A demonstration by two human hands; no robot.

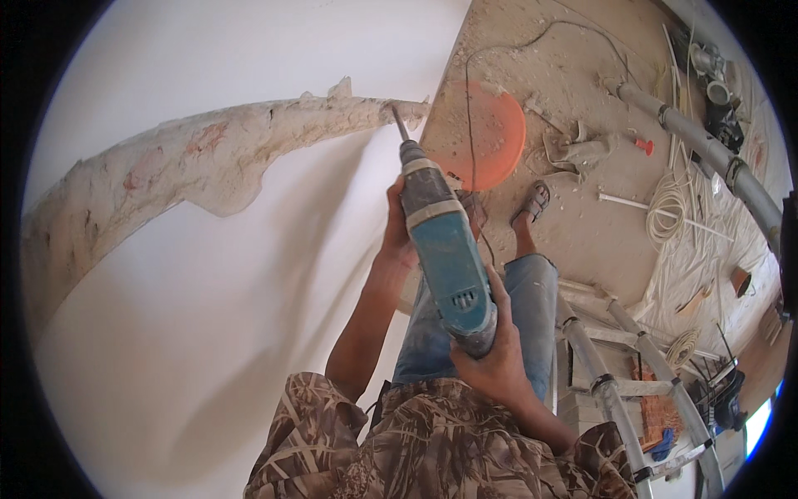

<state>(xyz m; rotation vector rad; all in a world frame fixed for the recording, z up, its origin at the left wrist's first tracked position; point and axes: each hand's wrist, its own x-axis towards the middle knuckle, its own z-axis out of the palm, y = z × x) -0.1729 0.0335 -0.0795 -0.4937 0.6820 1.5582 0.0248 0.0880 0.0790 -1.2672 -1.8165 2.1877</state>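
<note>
Teal casing, dark-grey nose, dusty: power drill [453, 258], held aloft in both hands above the legs, long metal bit [400, 121] aimed up and left at the right end of a rough groove [199, 154] in the white wall [224, 71]. Tip right at the groove; firm contact or not, cannot tell.

Left hand [400, 237] wrapped round the front part of the body, fingers closed on it, partly hidden behind. Right hand [496, 353] clasped round the rear end, fingers gripping; trigger out of sight, cannot tell if pressed.

Handling, by judgement: heavy, rigid, front-weighted, likely to shake and kick; casing perhaps slick with dust. Best held as now, rear end plus front body, clear of chuck and bit. Groove edges probably crumbly.

Further out: orange basin [504, 137] on the dusty floor [573, 58], just beside the wall, dark cable [469, 108] running across it. To the right, metal ladder [657, 387], pale cable coil [667, 208], crumpled plastic sheeting [690, 279].
</note>
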